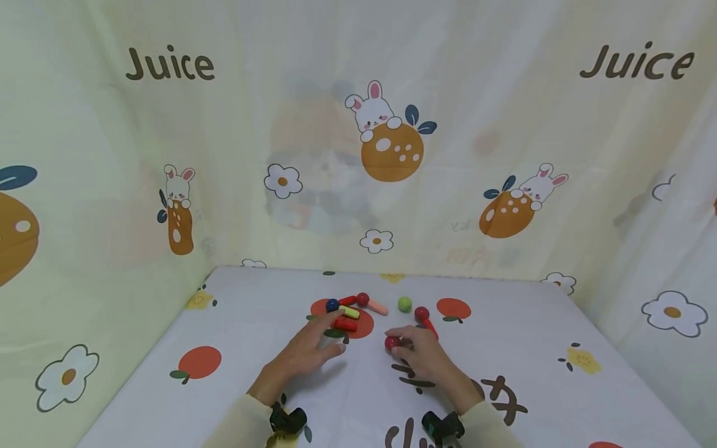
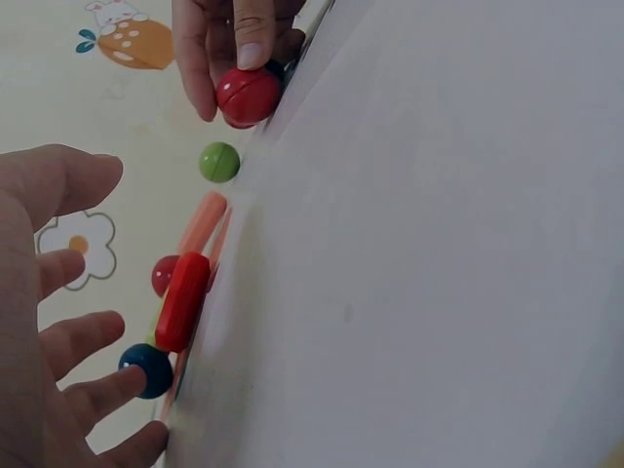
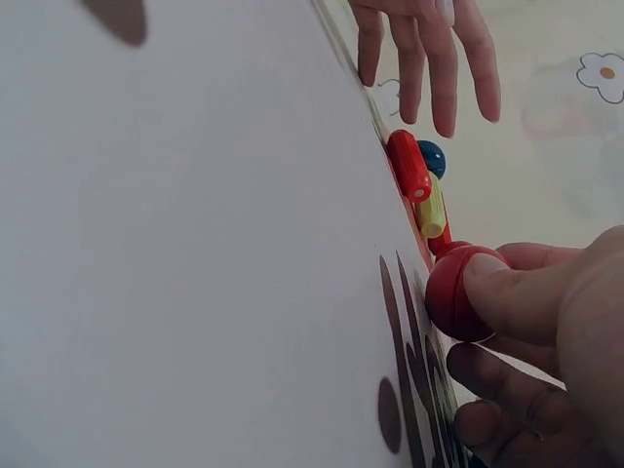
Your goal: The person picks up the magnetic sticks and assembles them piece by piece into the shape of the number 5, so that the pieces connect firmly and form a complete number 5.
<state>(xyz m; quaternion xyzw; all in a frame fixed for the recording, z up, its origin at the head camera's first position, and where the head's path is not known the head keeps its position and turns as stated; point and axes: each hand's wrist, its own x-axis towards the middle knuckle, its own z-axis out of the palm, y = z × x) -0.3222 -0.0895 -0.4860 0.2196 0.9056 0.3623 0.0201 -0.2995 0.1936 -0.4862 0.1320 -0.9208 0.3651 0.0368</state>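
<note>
My right hand (image 1: 426, 356) pinches a red ball (image 1: 392, 343) between thumb and fingers, at the tabletop; the groove round this ball (image 2: 249, 96) shows in the left wrist view. My left hand (image 1: 305, 350) has its fingers spread and holds nothing. Nearest to it lie a short red stick (image 1: 345, 325), a yellow stick (image 1: 350, 312) and a blue ball (image 1: 332, 305). Whether its fingertips touch any of them I cannot tell. Behind these are another red stick (image 1: 348, 300), a second red ball (image 1: 363, 298) and a pink stick (image 1: 378, 307).
A green ball (image 1: 405, 303) sits between the group and my right hand. Beyond that hand are another red ball (image 1: 422, 314) and a red stick (image 1: 430, 328), partly hidden. The printed white cloth (image 1: 269, 298) covers the table, and printed curtains (image 1: 235, 205) surround it.
</note>
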